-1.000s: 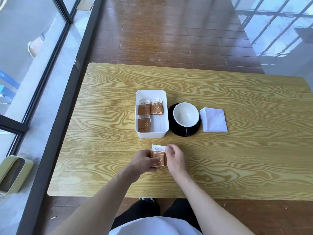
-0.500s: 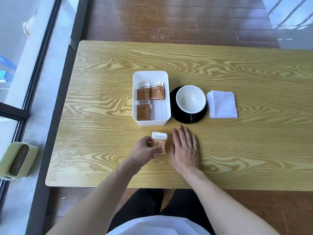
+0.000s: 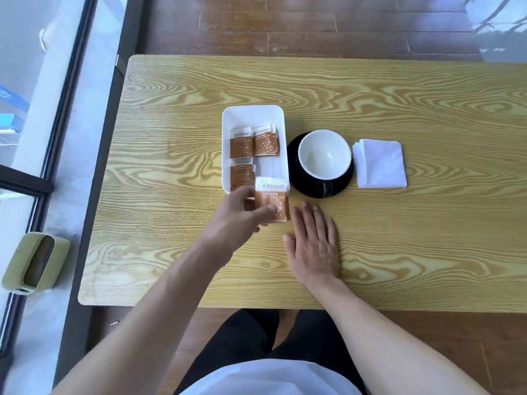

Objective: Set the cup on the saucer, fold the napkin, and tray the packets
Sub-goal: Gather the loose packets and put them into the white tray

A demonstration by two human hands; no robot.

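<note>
Packet (image 3: pixel 272 199) pinched in left hand (image 3: pixel 238 216) fingers at tray (image 3: pixel 252 112) edge; right hand (image 3: pixel 315 246) flat, empty.

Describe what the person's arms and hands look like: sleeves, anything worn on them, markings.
Both forearms are bare from the bottom edge of the picture to the fingertips, with no sleeve in view. The left hand and the right hand show no gloves, rings, watch or wristband. No marks stand out. Fingernails look short and unpainted.

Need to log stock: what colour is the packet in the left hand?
Brown packet with a white top band, clearest in the head view.
</note>
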